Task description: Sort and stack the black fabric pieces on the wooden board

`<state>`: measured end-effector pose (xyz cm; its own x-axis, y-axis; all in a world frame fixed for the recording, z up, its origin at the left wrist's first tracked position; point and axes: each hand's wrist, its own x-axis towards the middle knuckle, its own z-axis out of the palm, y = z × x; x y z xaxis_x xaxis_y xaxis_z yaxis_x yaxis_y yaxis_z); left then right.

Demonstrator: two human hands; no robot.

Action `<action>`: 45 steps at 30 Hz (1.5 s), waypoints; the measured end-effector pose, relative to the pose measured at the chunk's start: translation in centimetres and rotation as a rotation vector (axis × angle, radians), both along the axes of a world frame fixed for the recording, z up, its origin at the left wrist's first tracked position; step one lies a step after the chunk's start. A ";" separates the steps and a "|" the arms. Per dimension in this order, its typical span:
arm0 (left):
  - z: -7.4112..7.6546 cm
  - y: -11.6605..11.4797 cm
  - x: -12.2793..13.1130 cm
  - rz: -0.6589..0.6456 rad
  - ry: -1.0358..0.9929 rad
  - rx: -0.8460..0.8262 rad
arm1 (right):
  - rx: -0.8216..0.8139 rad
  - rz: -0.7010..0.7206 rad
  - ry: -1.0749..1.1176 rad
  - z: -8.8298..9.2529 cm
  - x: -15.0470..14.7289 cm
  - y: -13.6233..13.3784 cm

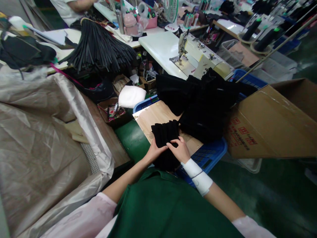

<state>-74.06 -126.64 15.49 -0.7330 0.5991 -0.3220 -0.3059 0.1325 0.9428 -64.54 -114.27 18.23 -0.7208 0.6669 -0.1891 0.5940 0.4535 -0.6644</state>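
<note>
Both hands are on a small stack of black fabric [165, 132] with a ruffled far edge, over a tan board [155, 114]. My left hand [155, 150] grips its left near edge, the thumb pointing inward. My right hand [180, 149], with a white wrap on the wrist, holds the right near side, fingers bent over the cloth. The two thumbs nearly meet. More black cloth hangs below, towards my green apron. A large black fabric pile [205, 105] lies just beyond, to the right. The board rests on a blue basket [214, 153].
A sewing machine [203, 54] stands on the table ahead. At right is an open cardboard box [269, 122]; at left, a large cloth-lined bin [44, 142]. Black strips [99, 46] hang off the far left table, near a person in white [65, 11].
</note>
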 end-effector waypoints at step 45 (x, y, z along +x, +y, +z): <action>0.5 -1.0 -0.1 -0.034 -0.057 -0.091 | 0.025 0.086 0.010 -0.8 0.4 0.4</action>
